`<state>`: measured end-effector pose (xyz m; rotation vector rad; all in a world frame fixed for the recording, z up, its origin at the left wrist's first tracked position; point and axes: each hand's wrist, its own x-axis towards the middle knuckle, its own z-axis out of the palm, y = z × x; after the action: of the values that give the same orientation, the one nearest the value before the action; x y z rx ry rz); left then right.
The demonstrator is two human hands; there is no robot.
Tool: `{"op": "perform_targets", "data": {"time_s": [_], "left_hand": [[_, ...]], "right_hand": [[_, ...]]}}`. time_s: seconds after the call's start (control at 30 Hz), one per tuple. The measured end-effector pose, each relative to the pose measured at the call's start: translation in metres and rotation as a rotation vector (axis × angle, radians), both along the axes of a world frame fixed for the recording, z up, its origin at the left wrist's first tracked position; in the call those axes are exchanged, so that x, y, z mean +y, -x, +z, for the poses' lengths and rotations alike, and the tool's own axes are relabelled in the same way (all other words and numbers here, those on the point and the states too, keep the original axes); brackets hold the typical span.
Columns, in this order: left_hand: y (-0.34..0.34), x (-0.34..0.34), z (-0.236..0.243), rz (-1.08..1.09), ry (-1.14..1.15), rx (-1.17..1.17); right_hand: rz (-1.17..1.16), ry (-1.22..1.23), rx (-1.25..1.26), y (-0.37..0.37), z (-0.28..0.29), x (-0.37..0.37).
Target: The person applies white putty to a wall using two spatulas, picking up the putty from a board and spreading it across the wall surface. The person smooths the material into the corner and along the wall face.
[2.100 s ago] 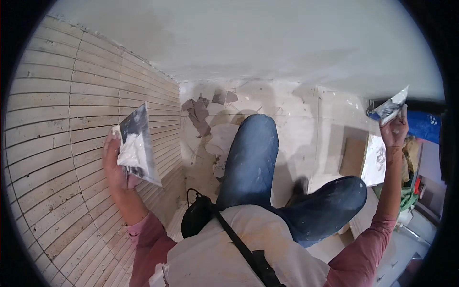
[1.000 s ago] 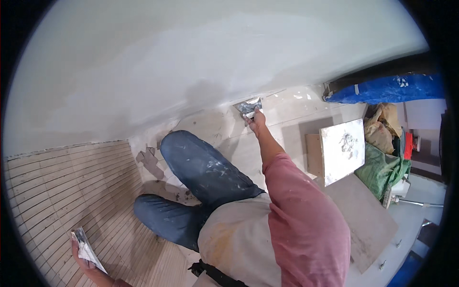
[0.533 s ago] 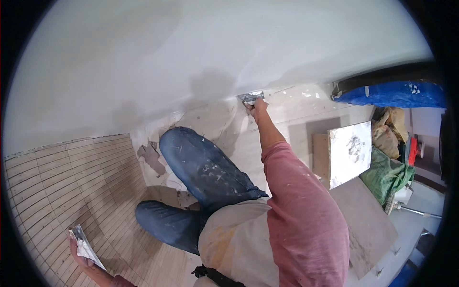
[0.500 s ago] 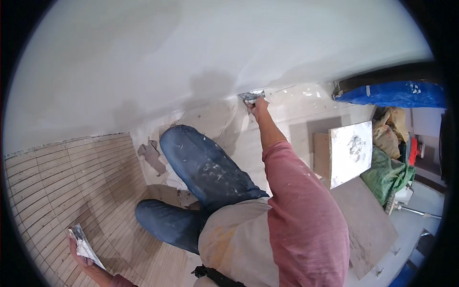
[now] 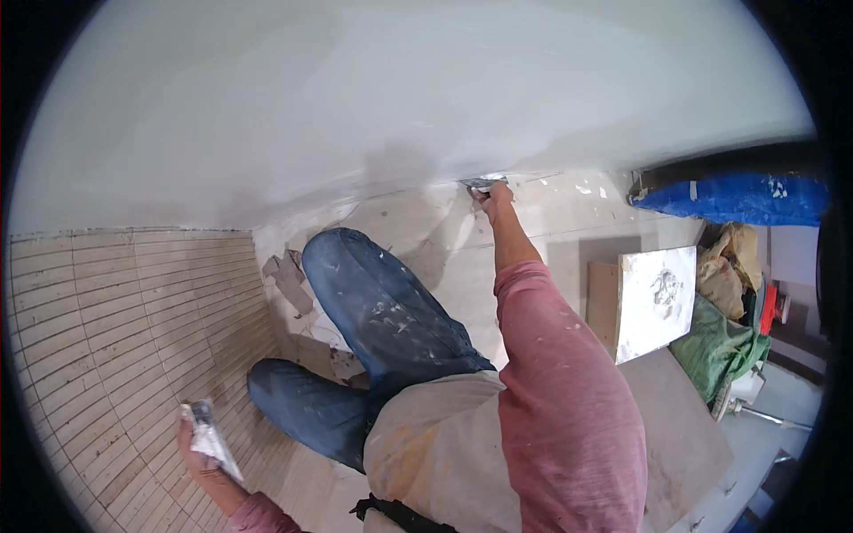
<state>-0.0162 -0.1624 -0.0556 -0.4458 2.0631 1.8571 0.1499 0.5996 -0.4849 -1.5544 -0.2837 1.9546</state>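
At the foot of the white wall point(image 5: 382, 98), my right hand point(image 5: 495, 201) is closed on a broad metal putty knife point(image 5: 484, 184). The blade lies against the line where wall and floor meet. Low on the left, my left hand point(image 5: 197, 453) grips a flat metal plate point(image 5: 213, 437) smeared with white putty, held beside the strip-tiled wall point(image 5: 115, 355). Its handle, if it has one, is hidden.
Torn brown paper point(image 5: 289, 282) lies on the pale floor beyond my knees. To the right stand a white-topped box point(image 5: 656, 302), a brown board point(image 5: 680, 435), a green sack point(image 5: 721, 342) and a blue plastic-wrapped bundle point(image 5: 746, 197). White flecks dot the floor.
My left hand has moved right and slightly up with the plate. The putty knife in my right hand has shifted slightly right along the wall's foot, its blade now seen more edge-on.
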Motion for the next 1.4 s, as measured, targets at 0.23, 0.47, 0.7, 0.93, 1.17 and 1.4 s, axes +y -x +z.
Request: {"op": "perform_targets", "data": {"time_s": [0.23, 0.47, 0.7, 0.93, 1.17, 1.4], "left_hand": [[-0.065, -0.038, -0.119, 0.124, -0.233, -0.165], [-0.11, 0.016, -0.159, 0.414, -0.245, -0.299], [-0.117, 0.031, -0.169, 0.38, -0.459, -0.303], [-0.121, 0.018, -0.174, 0.314, -0.458, -0.297], [-0.119, 0.037, -0.169, 0.408, -0.439, -0.286], [-0.12, 0.024, -0.178, 0.251, -0.506, -0.294]], "right_hand": [[0.022, -0.054, -0.056, 0.006, 0.035, 0.005], [0.025, -0.213, -0.067, -0.037, 0.048, -0.02], [0.016, -0.163, -0.056, -0.035, 0.006, -0.014], [0.022, -0.071, -0.091, -0.012, 0.009, 0.001], [0.007, -0.104, -0.038, -0.022, -0.013, 0.029], [0.163, -0.088, -0.053, -0.041, -0.008, 0.058]]}}
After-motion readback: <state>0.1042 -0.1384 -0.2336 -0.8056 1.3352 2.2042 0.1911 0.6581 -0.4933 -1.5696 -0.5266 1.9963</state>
